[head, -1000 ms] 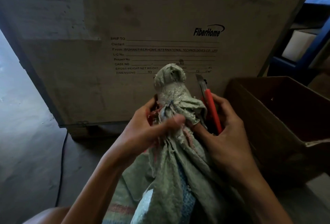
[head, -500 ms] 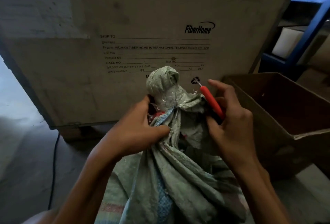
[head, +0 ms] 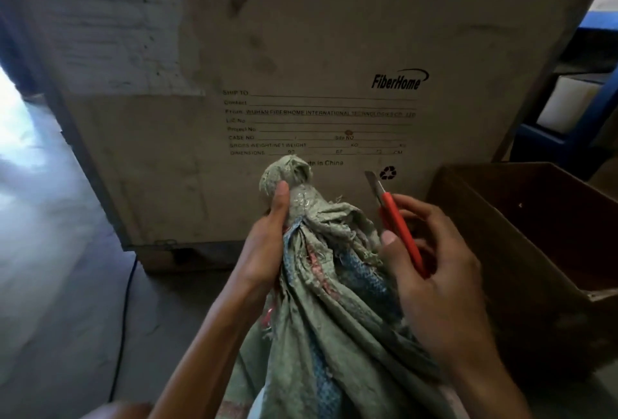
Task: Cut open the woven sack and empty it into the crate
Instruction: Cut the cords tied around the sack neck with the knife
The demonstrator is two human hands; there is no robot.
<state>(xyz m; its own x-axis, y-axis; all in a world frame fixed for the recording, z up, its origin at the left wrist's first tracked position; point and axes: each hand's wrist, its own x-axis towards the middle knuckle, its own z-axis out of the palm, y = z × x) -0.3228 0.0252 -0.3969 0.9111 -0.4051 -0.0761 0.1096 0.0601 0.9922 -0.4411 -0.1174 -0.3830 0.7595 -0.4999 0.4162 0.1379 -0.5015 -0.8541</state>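
Left hand (head: 267, 244) grips the tied sack (head: 334, 335); right hand (head: 441, 278) holds a red cutter (head: 399, 231) (blade out) before the FiberHome case (head: 301, 50).

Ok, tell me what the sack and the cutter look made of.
The sack: woven plastic strips, likely polypropylene; matte grey-green, visible weave, frayed threads. The cutter: smooth red handle, probably plastic; its blade looks like dull grey metal.

Storeroom, stamped shipping crate (head: 301, 84), concrete floor (head: 60, 285), blue racking (head: 561, 137)
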